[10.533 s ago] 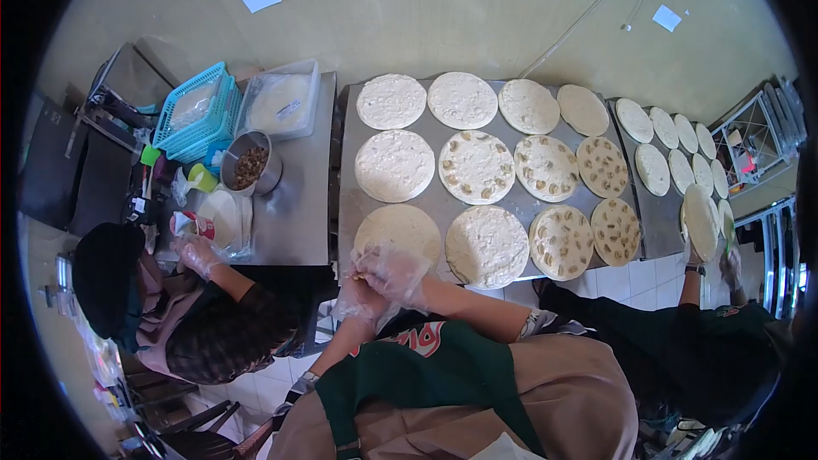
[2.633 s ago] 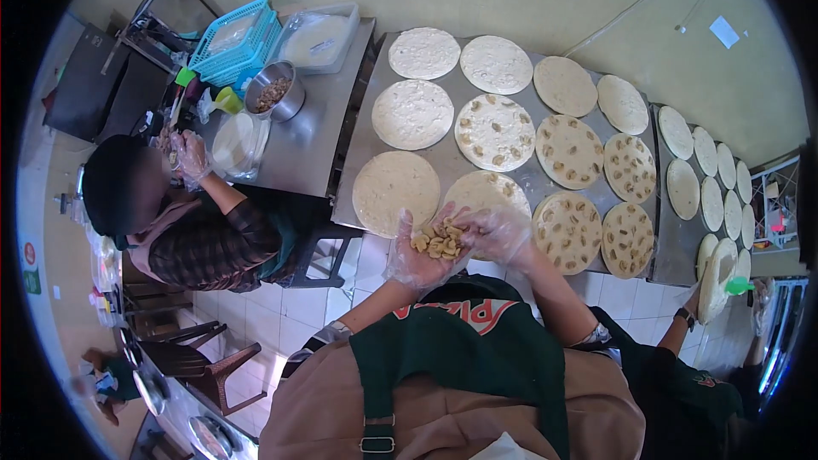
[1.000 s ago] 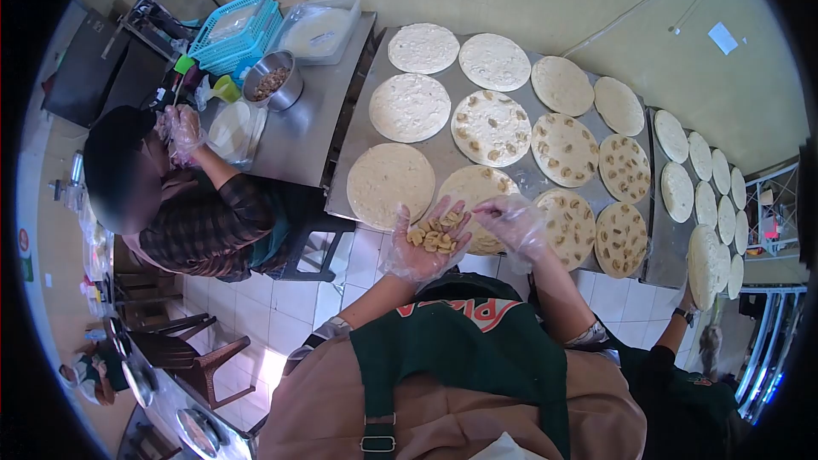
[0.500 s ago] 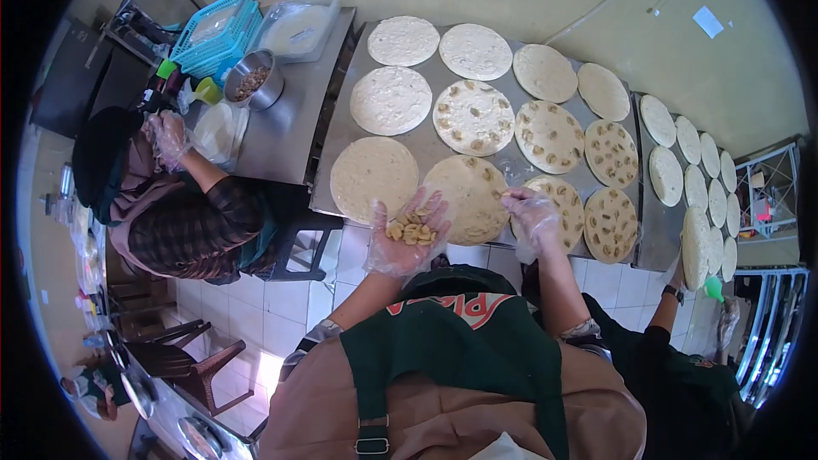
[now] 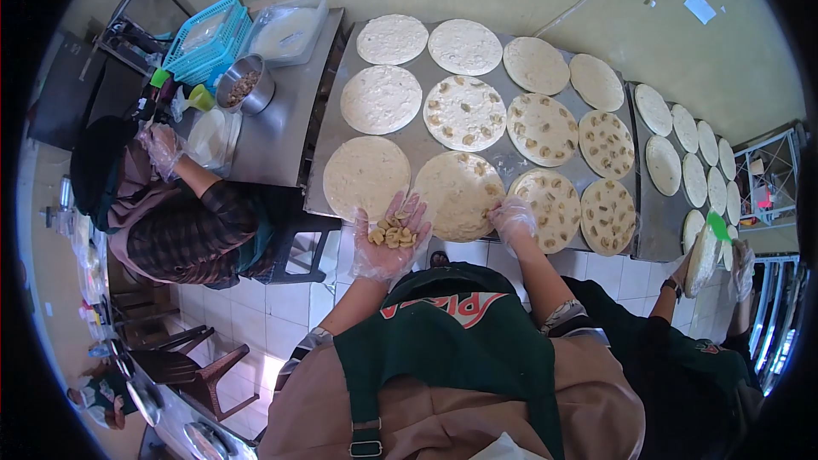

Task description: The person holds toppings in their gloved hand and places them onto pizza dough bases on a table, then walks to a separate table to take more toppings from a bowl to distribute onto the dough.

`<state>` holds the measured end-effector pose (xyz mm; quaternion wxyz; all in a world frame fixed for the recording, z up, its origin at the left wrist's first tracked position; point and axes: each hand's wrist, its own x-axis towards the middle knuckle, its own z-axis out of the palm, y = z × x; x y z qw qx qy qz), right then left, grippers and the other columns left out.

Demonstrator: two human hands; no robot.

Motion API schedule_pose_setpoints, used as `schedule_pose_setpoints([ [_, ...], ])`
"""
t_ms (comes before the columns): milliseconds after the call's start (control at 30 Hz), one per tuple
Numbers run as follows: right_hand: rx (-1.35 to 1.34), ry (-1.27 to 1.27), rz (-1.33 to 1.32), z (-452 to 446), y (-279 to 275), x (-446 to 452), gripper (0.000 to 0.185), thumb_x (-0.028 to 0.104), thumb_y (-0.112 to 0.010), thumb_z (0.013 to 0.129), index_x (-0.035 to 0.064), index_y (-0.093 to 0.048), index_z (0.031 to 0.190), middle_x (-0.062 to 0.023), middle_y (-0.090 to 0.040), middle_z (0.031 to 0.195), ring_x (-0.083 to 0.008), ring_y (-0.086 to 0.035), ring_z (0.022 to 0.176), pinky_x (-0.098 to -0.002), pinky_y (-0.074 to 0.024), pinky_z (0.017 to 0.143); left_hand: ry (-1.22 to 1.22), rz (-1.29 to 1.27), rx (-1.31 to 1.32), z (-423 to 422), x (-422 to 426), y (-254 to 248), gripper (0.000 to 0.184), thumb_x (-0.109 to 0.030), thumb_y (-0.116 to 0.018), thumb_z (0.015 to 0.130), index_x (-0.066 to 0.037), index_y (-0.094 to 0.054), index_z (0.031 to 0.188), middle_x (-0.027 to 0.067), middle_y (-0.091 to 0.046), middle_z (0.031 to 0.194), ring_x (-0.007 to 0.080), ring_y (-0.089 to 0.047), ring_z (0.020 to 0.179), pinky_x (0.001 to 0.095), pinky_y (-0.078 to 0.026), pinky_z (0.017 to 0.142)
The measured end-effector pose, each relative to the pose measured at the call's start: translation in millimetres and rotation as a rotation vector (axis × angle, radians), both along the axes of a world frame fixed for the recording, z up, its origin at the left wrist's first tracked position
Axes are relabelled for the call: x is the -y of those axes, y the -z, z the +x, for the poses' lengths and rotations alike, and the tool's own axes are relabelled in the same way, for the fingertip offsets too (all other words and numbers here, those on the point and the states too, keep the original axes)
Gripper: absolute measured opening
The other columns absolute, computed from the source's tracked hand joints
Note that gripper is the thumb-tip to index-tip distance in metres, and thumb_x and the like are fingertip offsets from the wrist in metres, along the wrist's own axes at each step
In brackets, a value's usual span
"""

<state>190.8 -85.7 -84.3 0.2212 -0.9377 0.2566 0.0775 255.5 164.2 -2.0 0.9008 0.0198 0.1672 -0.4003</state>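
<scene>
My left hand [image 5: 388, 266], in a clear plastic glove, is palm up with fingers spread and carries a heap of beige topping slices [image 5: 394, 236]. It is at the table's front edge, below a plain dough round [image 5: 366, 175]. My right hand [image 5: 514, 220], gloved too, has its fingers together at the right edge of a dough round [image 5: 452, 204]. That round has a few slices along its upper right edge. Whatever is between the right fingertips is hidden. Beside it lies a round dotted with slices [image 5: 545, 200].
More dough rounds [image 5: 392, 38] cover the metal table [image 5: 336, 102]. At left, a person [image 5: 192, 221] works beside a metal bowl [image 5: 245, 85] and blue baskets [image 5: 204, 38]. At right, a co-worker's hands hold a dough round [image 5: 704, 257] and a green tool [image 5: 717, 226].
My right hand has moved slightly left and down, onto the round's right edge. My left hand has shifted a little left with the slices. At right, the co-worker has raised the green tool to the dough.
</scene>
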Motion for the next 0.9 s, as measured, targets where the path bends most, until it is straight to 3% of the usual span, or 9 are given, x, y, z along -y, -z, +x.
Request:
schedule_pose_setpoints([
  [67,-0.042,-0.028,-0.081,2,-3,0,0.020,0.026,-0.064,0.065,0.0073,-0.061,0.071,-0.0083,-0.059,0.064,-0.0216,-0.056,0.061,-0.0335,-0.0434,0.058,0.005,0.003,-0.010,-1,1,0,0.070,-0.059,-0.039,0.074,-0.011,-0.035,0.124,0.0115,-0.034,0.129,0.0267,-0.030,0.120,0.0462,-0.023,0.098],
  [267,0.084,0.082,0.148,0,-4,1,0.016,0.021,-0.065,0.063,0.0080,-0.061,0.071,-0.0087,-0.058,0.062,-0.0215,-0.055,0.058,-0.0336,-0.0434,0.057,0.012,-0.082,-0.007,0,1,6,0.070,-0.059,-0.037,0.075,-0.012,-0.031,0.127,0.0113,-0.029,0.132,0.0276,-0.026,0.123,0.0477,-0.020,0.099],
  [333,-0.016,0.054,0.090,3,-3,-1,0.017,0.023,-0.062,0.065,0.0082,-0.061,0.073,-0.0108,-0.060,0.075,-0.0256,-0.057,0.068,-0.0361,-0.0444,0.062,0.011,-0.078,-0.021,0,3,2,0.070,-0.059,-0.036,0.075,-0.012,-0.031,0.127,0.0110,-0.029,0.132,0.0274,-0.025,0.123,0.0478,-0.020,0.099],
  [467,0.029,0.065,0.201,16,-18,-9,0.018,0.023,-0.061,0.068,0.0058,-0.061,0.074,-0.0097,-0.060,0.073,-0.0219,-0.057,0.065,-0.0321,-0.0449,0.061,0.034,-0.080,0.003,1,6,-4,0.070,-0.060,-0.032,0.076,-0.012,-0.030,0.128,0.0104,-0.029,0.132,0.0271,-0.024,0.123,0.0479,-0.019,0.099],
  [533,0.317,-0.007,0.564,19,-46,-26,0.020,0.023,-0.061,0.070,0.0042,-0.061,0.077,-0.0094,-0.060,0.072,-0.0174,-0.058,0.066,-0.0278,-0.0452,0.061,0.025,-0.080,0.006,2,8,-5,0.070,-0.061,-0.032,0.076,-0.012,-0.032,0.126,0.0111,-0.030,0.131,0.0267,-0.026,0.122,0.0473,-0.021,0.098],
  [633,0.213,-0.271,0.551,29,-124,-60,0.021,0.021,-0.060,0.072,0.0040,-0.061,0.083,-0.0103,-0.060,0.071,-0.0147,-0.057,0.066,-0.0251,-0.0452,0.061,0.028,-0.104,0.020,3,11,-7,0.069,-0.061,-0.033,0.076,-0.012,-0.034,0.125,0.0120,-0.032,0.130,0.0266,-0.027,0.121,0.0464,-0.023,0.097],
  [767,0.343,-0.434,0.825,31,-127,-92,0.020,0.015,-0.060,0.074,0.0032,-0.060,0.090,-0.0031,-0.057,0.069,-0.0099,-0.052,0.062,-0.0247,-0.0434,0.056,0.030,-0.085,0.087,3,16,-5,0.069,-0.060,-0.034,0.077,-0.012,-0.033,0.126,0.0126,-0.033,0.129,0.0277,-0.037,0.113,0.0437,-0.028,0.095],
  [833,0.205,-0.508,0.566,38,-122,-103,0.026,0.023,-0.058,0.074,0.0058,-0.059,0.093,-0.0124,-0.059,0.075,-0.0226,-0.057,0.069,-0.0305,-0.0454,0.063,0.034,-0.362,0.057,4,17,27,0.066,-0.057,-0.033,0.078,-0.012,-0.033,0.125,0.0120,-0.043,0.120,0.0258,-0.047,0.100,0.0410,-0.032,0.091],
  [900,0.143,-0.486,0.580,48,-85,-110,0.028,0.025,-0.056,0.073,0.0091,-0.058,0.096,-0.0127,-0.057,0.079,-0.0272,-0.055,0.073,-0.0347,-0.0444,0.067,-0.016,-0.196,0.144,-7,22,81,0.064,-0.056,-0.035,0.078,-0.012,-0.035,0.124,0.0087,-0.050,0.108,0.0224,-0.051,0.090,0.0400,-0.034,0.088],
])
